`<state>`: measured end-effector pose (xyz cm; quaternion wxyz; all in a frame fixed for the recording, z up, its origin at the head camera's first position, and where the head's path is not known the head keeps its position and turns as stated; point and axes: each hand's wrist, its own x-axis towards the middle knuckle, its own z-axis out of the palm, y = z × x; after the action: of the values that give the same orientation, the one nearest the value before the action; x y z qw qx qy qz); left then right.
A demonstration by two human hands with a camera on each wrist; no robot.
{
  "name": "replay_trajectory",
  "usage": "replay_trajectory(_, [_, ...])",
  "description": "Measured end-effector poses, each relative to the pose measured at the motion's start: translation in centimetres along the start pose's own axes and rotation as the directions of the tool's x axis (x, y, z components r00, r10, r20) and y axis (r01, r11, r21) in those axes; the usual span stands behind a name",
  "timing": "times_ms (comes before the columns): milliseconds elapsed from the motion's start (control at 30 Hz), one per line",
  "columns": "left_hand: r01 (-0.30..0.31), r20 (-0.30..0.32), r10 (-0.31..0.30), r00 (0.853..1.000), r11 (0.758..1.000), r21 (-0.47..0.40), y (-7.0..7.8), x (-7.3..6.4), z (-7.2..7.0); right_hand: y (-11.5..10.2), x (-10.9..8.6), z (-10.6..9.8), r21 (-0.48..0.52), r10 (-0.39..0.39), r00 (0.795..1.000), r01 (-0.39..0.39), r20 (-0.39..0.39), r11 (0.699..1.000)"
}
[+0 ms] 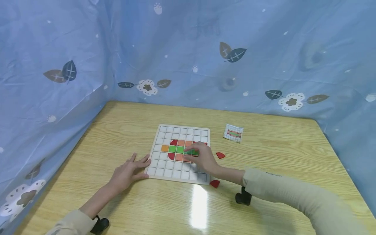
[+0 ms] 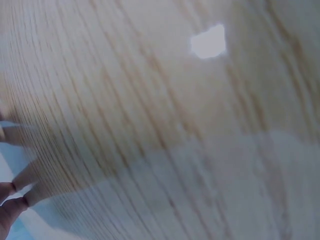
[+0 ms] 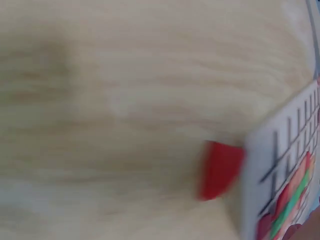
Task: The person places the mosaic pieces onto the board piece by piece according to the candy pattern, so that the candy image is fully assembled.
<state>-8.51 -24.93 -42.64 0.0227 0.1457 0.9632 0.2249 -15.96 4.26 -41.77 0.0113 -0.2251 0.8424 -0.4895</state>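
Observation:
A white gridded board (image 1: 164, 169) lies on the table, with coloured tiles set in its squares. An orange tile (image 1: 165, 148) is at the left end of a row of green tiles (image 1: 176, 149); salmon tiles (image 1: 181, 143) and red rounded pieces run above and below it. My right hand (image 1: 204, 158) reaches over the board's right side, thumb and forefinger apart, fingertips at the green row and partly covering it. My left hand (image 1: 127, 171) rests at the board's left edge, fingers spread, fingertips and thumb touching the rim. Some left fingertips (image 2: 10, 202) show in the left wrist view.
Two loose red quarter-round pieces, one farther back (image 1: 220, 155) and one nearer (image 1: 215, 184), lie right of the board. A small picture card (image 1: 233, 133) with a similar pattern is behind them. Blue patterned cloth (image 1: 188, 65) hangs around the wooden table (image 1: 132, 117).

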Motion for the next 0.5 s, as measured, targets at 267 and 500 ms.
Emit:
replay_trajectory(267, [0.004,-0.003,-0.004,1.0,1.0,-0.004,0.0,-0.2,-0.2,3.7,-4.4,-5.0,-0.039,0.057,0.998,-0.058,-0.023,0.998])
replay_trajectory(500, [0.0,-0.012,0.0,1.0,1.0,-0.007,0.2,-0.1,0.0,7.8,-3.9,-8.5,-0.1,-0.119,0.989,0.127,0.086,0.987])
